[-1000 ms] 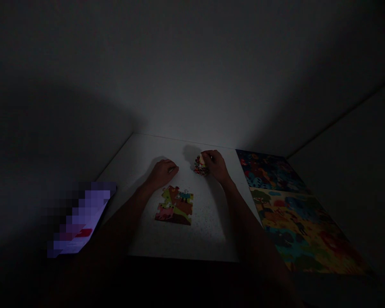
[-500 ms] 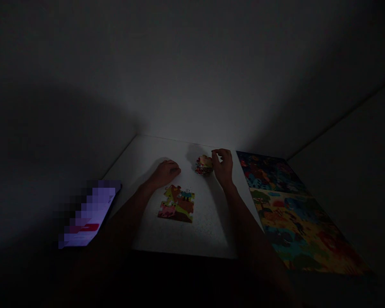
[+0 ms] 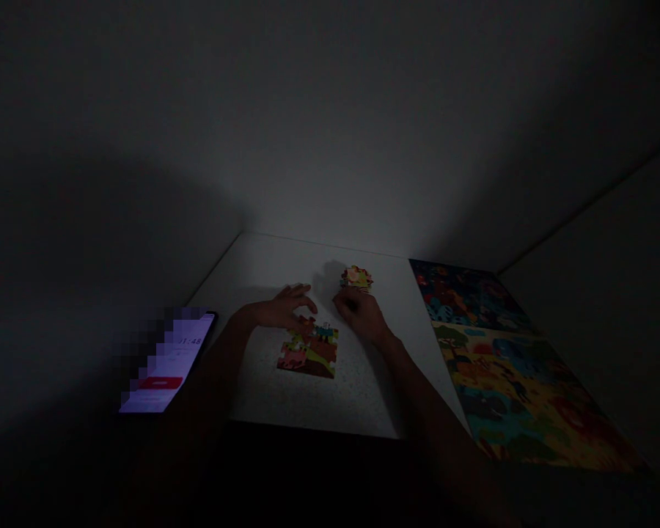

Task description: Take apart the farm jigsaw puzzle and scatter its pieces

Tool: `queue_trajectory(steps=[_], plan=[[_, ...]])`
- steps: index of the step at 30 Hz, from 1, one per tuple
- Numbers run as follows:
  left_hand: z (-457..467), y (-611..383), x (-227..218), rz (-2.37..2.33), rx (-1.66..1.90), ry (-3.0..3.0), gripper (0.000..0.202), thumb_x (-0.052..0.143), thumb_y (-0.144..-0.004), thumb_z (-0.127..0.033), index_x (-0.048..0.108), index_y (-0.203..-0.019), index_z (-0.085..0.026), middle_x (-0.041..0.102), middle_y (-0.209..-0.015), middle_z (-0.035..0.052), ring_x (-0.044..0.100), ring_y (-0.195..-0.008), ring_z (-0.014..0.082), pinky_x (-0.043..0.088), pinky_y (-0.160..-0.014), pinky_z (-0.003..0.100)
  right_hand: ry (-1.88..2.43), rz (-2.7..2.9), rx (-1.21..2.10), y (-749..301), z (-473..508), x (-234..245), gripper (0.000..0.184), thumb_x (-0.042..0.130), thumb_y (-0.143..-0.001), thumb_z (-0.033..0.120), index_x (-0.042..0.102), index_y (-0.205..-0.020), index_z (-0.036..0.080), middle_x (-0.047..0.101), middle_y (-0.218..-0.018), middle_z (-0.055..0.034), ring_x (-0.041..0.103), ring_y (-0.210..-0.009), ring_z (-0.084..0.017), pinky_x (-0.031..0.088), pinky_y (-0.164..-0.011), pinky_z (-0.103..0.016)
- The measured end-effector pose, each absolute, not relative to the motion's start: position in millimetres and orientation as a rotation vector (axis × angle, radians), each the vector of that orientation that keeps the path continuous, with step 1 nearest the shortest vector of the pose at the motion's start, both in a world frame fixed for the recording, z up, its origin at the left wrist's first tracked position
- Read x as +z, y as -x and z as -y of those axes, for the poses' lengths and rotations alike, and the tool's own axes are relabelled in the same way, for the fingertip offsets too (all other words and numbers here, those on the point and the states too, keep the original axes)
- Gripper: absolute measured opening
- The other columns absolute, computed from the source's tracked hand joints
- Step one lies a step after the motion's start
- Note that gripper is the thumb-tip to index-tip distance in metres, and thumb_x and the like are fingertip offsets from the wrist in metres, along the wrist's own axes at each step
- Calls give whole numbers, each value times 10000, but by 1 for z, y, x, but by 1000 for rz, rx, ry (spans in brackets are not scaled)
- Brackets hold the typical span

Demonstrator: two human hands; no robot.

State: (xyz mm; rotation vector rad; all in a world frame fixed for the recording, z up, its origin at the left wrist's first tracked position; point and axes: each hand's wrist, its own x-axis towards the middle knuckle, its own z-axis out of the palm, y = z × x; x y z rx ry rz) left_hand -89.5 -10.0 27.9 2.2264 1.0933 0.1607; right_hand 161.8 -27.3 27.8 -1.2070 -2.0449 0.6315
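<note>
Our left hand [image 3: 287, 308], loosely spread, visibly holding nothing, is at the far edge of the joined pieces [image 3: 312, 358]; our right hand [image 3: 357, 314] curls beside the stack [image 3: 357, 277] — contents hidden; we best keep edges steady, flat.

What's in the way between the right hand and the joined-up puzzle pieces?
Nothing visible stands between the right hand and the joined puzzle pieces. The left hand is at their far left corner; I can't tell if it touches them. The puzzle stack is beyond the right hand.
</note>
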Motion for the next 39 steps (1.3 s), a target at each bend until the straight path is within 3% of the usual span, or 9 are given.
queue_trajectory(steps=[4,10,16,19,23,27,31,34,39], plan=[[11,90,33,-1070,34,-2195,699,806,-632,-608,625,-1227,-289,149,-1656,92,3,-1523,353,77,-1204,538,1181,2227,767,-156,26,22,139,552,-834,187,686,-871,178,691,-827,-21,597,-719,-132,412,-671,-243],[9,90,33,-1023,44,-2217,618,797,-648,-587,644,-1170,-294,173,-1653,64,-1,-1525,336,68,-1207,532,1214,2377,830,-156,26,20,181,565,-815,153,709,-921,179,710,-865,-29,613,-748,-139,419,-692,-250],[10,90,36,-1061,12,-2187,619,784,-668,-586,623,-1156,-240,140,-1657,107,-11,-1526,335,104,-1207,497,1207,2384,841,-156,26,25,191,566,-803,129,713,-917,173,713,-906,-44,628,-800,-151,441,-746,-267],[8,92,35,-1073,95,-2141,557,785,-668,-562,622,-1080,-224,203,-1639,112,97,-1518,336,220,-1182,461,1198,2373,862,-156,26,26,190,568,-809,118,711,-925,166,710,-887,-40,624,-786,-145,441,-733,-263],[4,94,30,-1088,243,-1987,457,784,-655,-496,622,-981,-220,291,-1598,92,398,-1389,329,412,-1062,398,1218,2357,889,-156,26,27,183,572,-821,120,712,-932,162,716,-878,-38,629,-769,-140,444,-721,-259],[4,91,30,-1054,389,-1753,421,781,-641,-409,620,-983,-223,612,-1263,85,648,-1070,263,516,-878,352,1204,2356,891,-156,26,27,186,578,-822,115,717,-936,163,722,-894,-41,634,-781,-139,447,-726,-252],[6,86,34,-979,509,-1498,346,792,-648,-347,585,-895,-219,679,-849,27,713,-840,249,530,-744,361,1171,2341,882,-157,24,21,178,574,-828,118,718,-919,169,725,-876,-30,632,-764,-132,441,-706,-243],[7,83,38,-935,604,-1447,314,808,-633,-315,555,-786,-210,691,-780,34,718,-794,250,523,-732,366,1167,2347,877,-157,23,17,177,572,-833,125,720,-918,170,724,-862,-25,631,-750,-130,436,-696,-240],[5,80,40,-1007,714,-1450,299,821,-608,-336,619,-786,-206,718,-770,44,716,-767,250,522,-703,343,1153,2363,852,-156,22,19,183,568,-838,119,724,-921,164,729,-893,-42,641,-790,-145,446,-727,-250]])
